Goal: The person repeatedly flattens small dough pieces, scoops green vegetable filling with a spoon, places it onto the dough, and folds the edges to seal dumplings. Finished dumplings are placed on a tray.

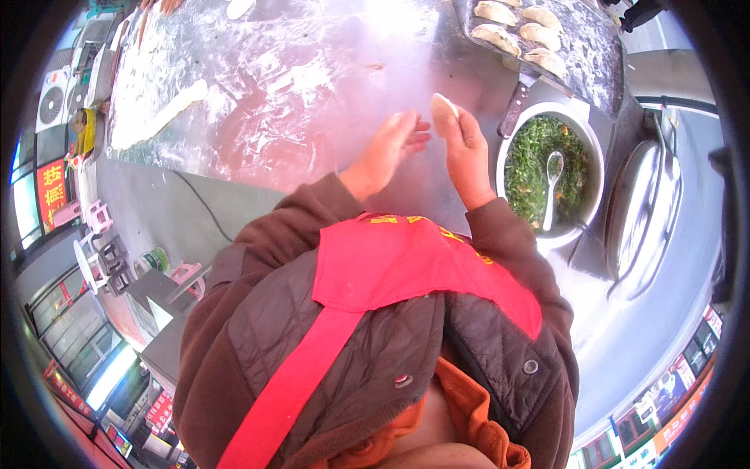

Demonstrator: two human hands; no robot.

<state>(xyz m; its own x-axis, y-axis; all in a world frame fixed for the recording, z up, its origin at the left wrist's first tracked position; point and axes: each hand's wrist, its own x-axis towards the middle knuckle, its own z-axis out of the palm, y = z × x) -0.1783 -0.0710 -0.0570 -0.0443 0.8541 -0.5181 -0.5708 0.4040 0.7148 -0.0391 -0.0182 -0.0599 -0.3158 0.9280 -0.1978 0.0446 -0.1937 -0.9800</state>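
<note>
Between the thumb and fingers of my right hand (pixel 466 146) is a small pale piece of dough (pixel 443 106), held up over the steel worktop. My left hand (pixel 389 146) is just left of it, fingers apart, with nothing seen in it. Right of my right hand stands a white-rimmed bowl (pixel 595 170) of chopped green filling (pixel 530 158) with a spoon (pixel 552 187) lying in it. A wooden-handled tool (pixel 514 109) rests beside the bowl, its far end partly hidden. A long strip of dough (pixel 161 117) lies on the floured surface at left.
Several filled, folded dumplings (pixel 542 36) sit on a floured tray (pixel 592 53) at the upper right. Another piece of dough (pixel 239 8) lies at the far edge. Another person's hand (pixel 170 6) shows at the upper left. Metal lids or pans (pixel 638 205) stand right of the bowl.
</note>
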